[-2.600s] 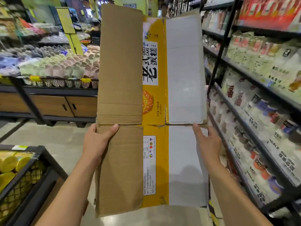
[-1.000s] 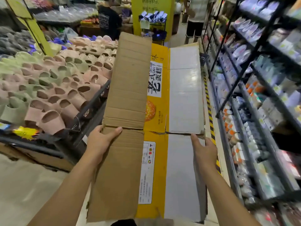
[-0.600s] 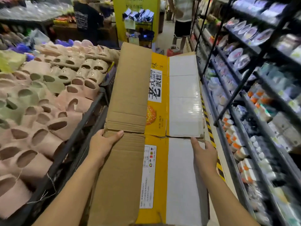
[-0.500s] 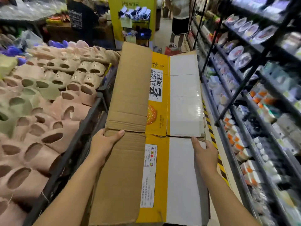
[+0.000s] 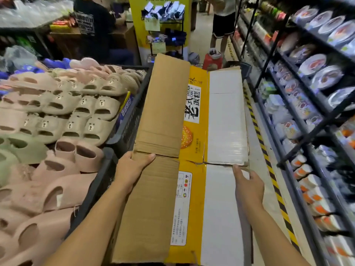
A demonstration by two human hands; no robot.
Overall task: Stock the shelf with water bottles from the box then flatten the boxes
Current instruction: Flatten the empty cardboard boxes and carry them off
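Now both hands, left [image 5: 132, 166] and right [image 5: 247, 184], are gripping the flattened box [image 5: 192, 150] by its side edges, stretched lengthwise between them.

Beige, pink and green slippers [image 5: 57, 116] are lying stacked in rows in a black mesh bin [image 5: 132, 104] on the left. Behind the bin, a person in a black shirt [image 5: 94, 25] is facing away at a wooden counter [image 5: 124, 35]. A yellow display stand [image 5: 163, 25] is standing at the aisle end. A person in dark shorts [image 5: 222, 22] is standing near it, just behind a red container [image 5: 212, 60] on the floor. Yellow-and-black hazard tape [image 5: 269, 169] is running along the floor beside black racking [image 5: 305, 140], which is holding wrapped plates [image 5: 315, 62].
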